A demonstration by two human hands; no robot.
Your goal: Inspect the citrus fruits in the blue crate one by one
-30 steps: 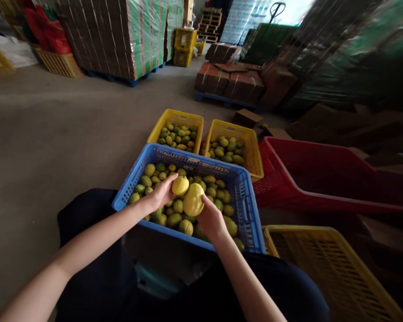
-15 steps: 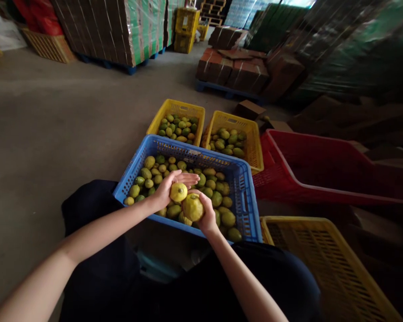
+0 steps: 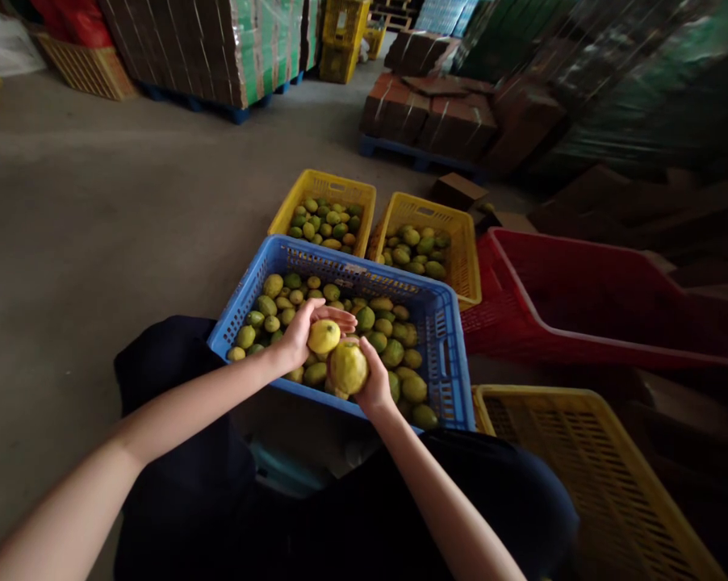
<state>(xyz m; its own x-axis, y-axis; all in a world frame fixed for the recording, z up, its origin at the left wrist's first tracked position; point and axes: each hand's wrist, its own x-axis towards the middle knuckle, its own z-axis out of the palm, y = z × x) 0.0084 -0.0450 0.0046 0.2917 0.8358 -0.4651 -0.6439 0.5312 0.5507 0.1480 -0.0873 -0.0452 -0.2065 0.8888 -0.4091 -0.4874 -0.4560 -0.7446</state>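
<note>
Both hands have risen a little over the blue crate (image 3: 442, 355) since the earlier frame, and the two yellow fruits now sit closer together. The left hand (image 3: 300, 335) lies palm up, its fingers (image 3: 338, 317) spread flat, and the small yellow lemon (image 3: 324, 336) rests in the open palm. The right hand (image 3: 377, 383) cups the large yellow lemon (image 3: 348, 368) from the side, with the fingers curled around it; the large lemon touches the small one. Both fruits are above the near middle of the blue crate, which holds many green and yellow-green lemons (image 3: 394, 352).

Just behind the blue crate stand two yellow crates: the left yellow crate (image 3: 291, 208) and the right yellow crate (image 3: 461, 258), each partly filled with the same kind of fruit. To the right of the blue crate a red crate (image 3: 582, 307) lies tilted, with nothing visible inside. Near the right corner of the blue crate, closer to the person, is a yellow slatted crate (image 3: 582, 460); its inside is dark.
</note>
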